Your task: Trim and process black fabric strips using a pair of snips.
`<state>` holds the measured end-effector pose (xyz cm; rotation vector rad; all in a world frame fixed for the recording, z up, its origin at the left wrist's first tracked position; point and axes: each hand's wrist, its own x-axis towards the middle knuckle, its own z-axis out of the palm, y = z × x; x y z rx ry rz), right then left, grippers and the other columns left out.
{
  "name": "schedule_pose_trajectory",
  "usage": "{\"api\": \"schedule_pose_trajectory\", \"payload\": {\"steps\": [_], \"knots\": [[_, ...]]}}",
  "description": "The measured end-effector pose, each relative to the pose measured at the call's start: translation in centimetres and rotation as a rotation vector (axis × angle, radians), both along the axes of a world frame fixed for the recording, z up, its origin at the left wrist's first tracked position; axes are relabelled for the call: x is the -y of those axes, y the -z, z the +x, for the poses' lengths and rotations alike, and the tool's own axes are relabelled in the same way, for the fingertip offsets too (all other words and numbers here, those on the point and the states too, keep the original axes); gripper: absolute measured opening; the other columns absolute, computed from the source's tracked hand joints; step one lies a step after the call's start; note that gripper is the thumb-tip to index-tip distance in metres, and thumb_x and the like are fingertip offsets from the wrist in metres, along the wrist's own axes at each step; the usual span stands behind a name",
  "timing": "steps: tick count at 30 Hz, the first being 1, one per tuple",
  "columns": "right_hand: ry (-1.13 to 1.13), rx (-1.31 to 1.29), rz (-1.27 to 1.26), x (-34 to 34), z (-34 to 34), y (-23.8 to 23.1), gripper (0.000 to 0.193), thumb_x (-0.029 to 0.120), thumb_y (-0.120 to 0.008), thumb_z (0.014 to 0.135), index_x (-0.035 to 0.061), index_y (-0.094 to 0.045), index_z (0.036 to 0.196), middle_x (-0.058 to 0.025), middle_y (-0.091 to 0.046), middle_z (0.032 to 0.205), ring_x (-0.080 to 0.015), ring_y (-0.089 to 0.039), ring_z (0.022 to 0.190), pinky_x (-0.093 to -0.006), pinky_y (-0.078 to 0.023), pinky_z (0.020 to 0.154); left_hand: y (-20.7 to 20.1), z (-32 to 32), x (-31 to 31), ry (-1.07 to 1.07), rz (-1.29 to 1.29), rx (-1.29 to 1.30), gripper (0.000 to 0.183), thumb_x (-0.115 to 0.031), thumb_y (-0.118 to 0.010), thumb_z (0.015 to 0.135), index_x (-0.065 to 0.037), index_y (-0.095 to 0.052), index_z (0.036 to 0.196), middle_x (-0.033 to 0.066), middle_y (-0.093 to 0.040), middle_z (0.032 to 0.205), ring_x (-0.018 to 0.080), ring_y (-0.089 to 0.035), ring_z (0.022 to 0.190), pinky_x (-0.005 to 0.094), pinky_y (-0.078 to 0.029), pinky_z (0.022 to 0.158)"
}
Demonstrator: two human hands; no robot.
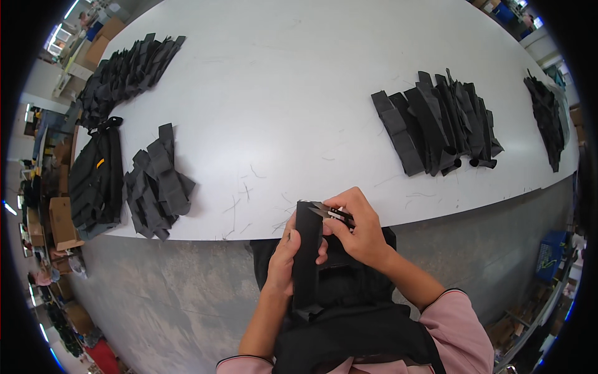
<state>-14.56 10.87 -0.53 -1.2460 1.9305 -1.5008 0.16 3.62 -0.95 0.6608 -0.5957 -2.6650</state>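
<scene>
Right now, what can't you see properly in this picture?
All in the head view:
- Part of the left hand: hidden behind the black strip.
- Part of the snips' handles: covered by the right hand.
- The white table's far edge: cut off by the picture's top.
- What's inside the blue basket: too small to tell.

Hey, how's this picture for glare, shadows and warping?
Head view: the white table bows at its edges from fisheye distortion; the picture's corners go black; lighting on the tabletop looks broad and soft; a faint shadow borders the near-left pile of black strips; the black strip in the left hand shows little surface detail.
</scene>
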Motion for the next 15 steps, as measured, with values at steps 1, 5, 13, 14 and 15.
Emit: {"api": "schedule_pose_trajectory", "payload": {"steps": [1,5,13,14,15], "knots": [[0.003,0.0,0.001,0.0,0.0,-0.1,0.02,0.006,-0.064,0.082,0.0028,-0.058,0.1,-0.0072,-0.055,0.085,-0.016,-0.06,0.059,-0.0267,-0.049,0.055,-0.1,-0.1,0.0,0.003,0.001,0.0,0.068,-0.044,-0.052,0.092,-0.009,-0.023,0.142,0.0124,-0.052,0.11,0.0168,-0.051,0.08,0.0277,-0.044,0.065],[-0.059,0.227,0.088,0.8,-0.2,-1.2,0.016,0.001,-0.063,0.08,0.0014,-0.06,0.096,-0.0077,-0.051,0.087,-0.0175,-0.061,0.066,-0.0279,-0.05,0.058,-0.3,-0.3,0.0,0.018,-0.033,0.049,0.069,-0.043,-0.054,0.091,-0.007,-0.025,0.142,0.0114,-0.052,0.109,0.0155,-0.051,0.08,0.0267,-0.044,0.065],[-0.113,0.395,0.037,0.4,-1.0,0.2,0.016,-0.004,-0.059,0.082,-0.0047,-0.059,0.098,-0.0038,-0.05,0.088,-0.0083,-0.056,0.069,-0.0208,-0.045,0.064,0.3,0.4,-0.1,0.004,-0.139,0.126,0.065,-0.033,-0.055,0.093,-0.004,-0.026,0.143,0.0112,-0.053,0.114,0.0139,-0.05,0.081,0.0261,-0.043,0.067],[-0.134,0.51,0.052,0.5,-0.9,0.1,0.015,-0.003,-0.059,0.083,-0.0049,-0.059,0.098,-0.003,-0.051,0.088,-0.0078,-0.055,0.069,-0.0207,-0.045,0.064,0.2,0.5,-0.1,-0.009,-0.161,0.161,0.061,-0.029,-0.055,0.093,-0.004,-0.029,0.142,0.011,-0.053,0.115,0.0133,-0.05,0.082,0.0254,-0.043,0.068],[-0.155,0.626,0.066,0.6,-0.9,0.0,0.015,-0.003,-0.059,0.083,-0.0051,-0.059,0.098,-0.0021,-0.051,0.089,-0.0072,-0.054,0.069,-0.0207,-0.044,0.064,0.1,0.5,-0.1,-0.022,-0.182,0.196,0.058,-0.026,-0.055,0.093,-0.004,-0.032,0.141,0.0108,-0.052,0.116,0.0128,-0.05,0.082,0.0247,-0.043,0.069]]}}
